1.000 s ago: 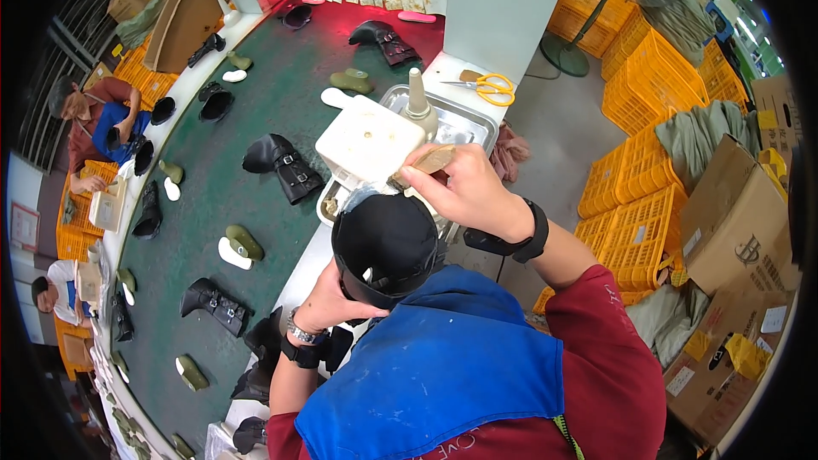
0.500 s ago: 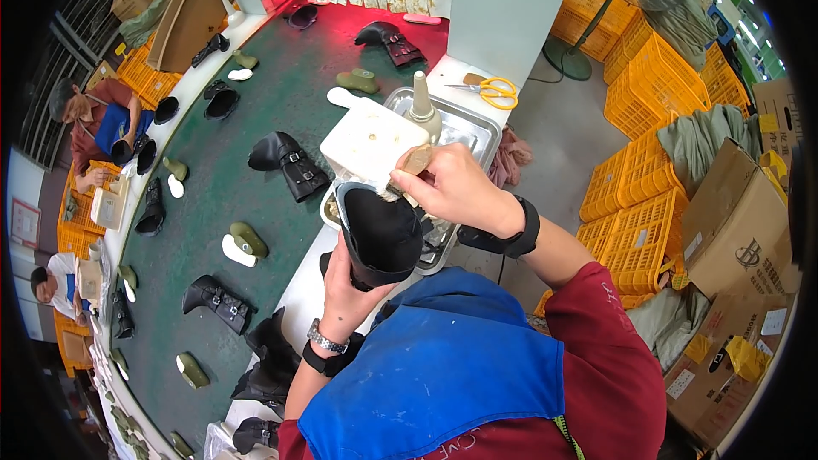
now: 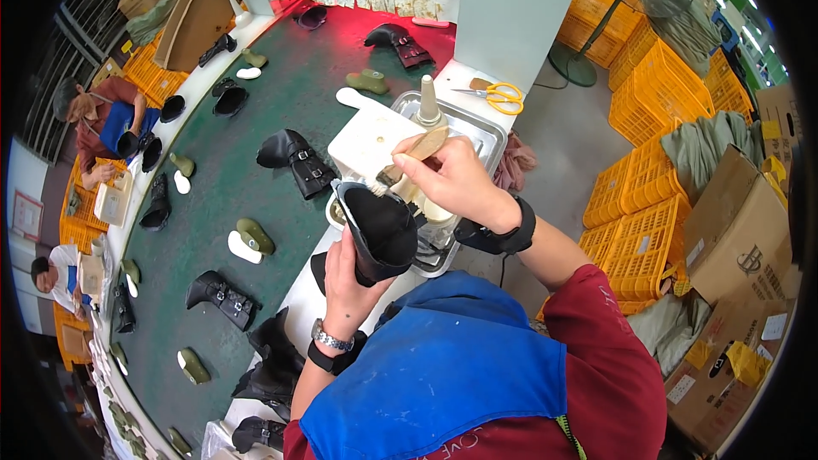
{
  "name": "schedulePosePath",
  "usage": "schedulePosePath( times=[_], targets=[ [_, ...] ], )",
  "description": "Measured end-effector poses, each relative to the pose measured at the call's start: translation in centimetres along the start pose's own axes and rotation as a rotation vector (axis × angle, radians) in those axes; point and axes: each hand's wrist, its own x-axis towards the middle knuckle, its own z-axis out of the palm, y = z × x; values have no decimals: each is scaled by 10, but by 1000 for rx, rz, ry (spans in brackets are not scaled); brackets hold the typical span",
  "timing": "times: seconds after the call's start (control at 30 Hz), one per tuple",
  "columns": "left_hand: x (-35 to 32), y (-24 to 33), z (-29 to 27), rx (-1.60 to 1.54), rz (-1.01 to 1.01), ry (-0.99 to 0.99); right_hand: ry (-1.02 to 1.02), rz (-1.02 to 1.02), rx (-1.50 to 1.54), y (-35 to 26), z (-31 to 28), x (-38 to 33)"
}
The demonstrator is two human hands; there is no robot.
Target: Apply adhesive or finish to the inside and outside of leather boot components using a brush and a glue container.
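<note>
My left hand (image 3: pixel 345 294) is wrapped round a black boot upper (image 3: pixel 379 243), its open end turned up toward me and its pale lining edge showing. My right hand (image 3: pixel 460 179) pinches a flat wooden-handled brush (image 3: pixel 429 143). Its bristles point down at the boot's far rim, touching it or very close. Just beyond lies a white plastic tub (image 3: pixel 366 138) with a stubby handle, next to a beige nozzle bottle (image 3: pixel 429 106). Both rest in or over a metal tray (image 3: pixel 492 138), partly hidden by my right hand.
Black buckled boots (image 3: pixel 296 162) and green lasts with white insoles (image 3: pixel 253 237) lie on the green conveyor (image 3: pixel 170 307). Yellow scissors (image 3: pixel 503 98) lie beyond the tray. Orange crates (image 3: pixel 643 247) and cartons (image 3: pixel 733 230) stand at right. Two people (image 3: pixel 106 115) work across at left.
The brush has swung in my right hand, so more of its handle shows. The boot has tipped slightly in my left hand. The whole view has shifted a little.
</note>
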Motion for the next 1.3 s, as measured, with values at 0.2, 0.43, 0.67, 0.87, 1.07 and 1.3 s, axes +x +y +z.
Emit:
schedulePosePath(
  times=[0.2,0.43,0.67,0.87,1.07,1.3],
  targets=[
    [2,5,-3,31,32,9,-15,-87,15,6,10,2],
    [4,8,-5,174,47,92,-99,-160,-260,17,6,-12],
    [3,1,-5,200,-31,159,-132,-124,-295,11,3,-17],
    [2,-5,-8,193,-26,194,-14,93,-14,6,5,-21],
    [-1,-1,-11,198,-46,182,-102,150,-33,12,10,-24],
    [-6,-3,-12,123,-62,104,-41,-60,-85,24,14,-23]
  ],
)
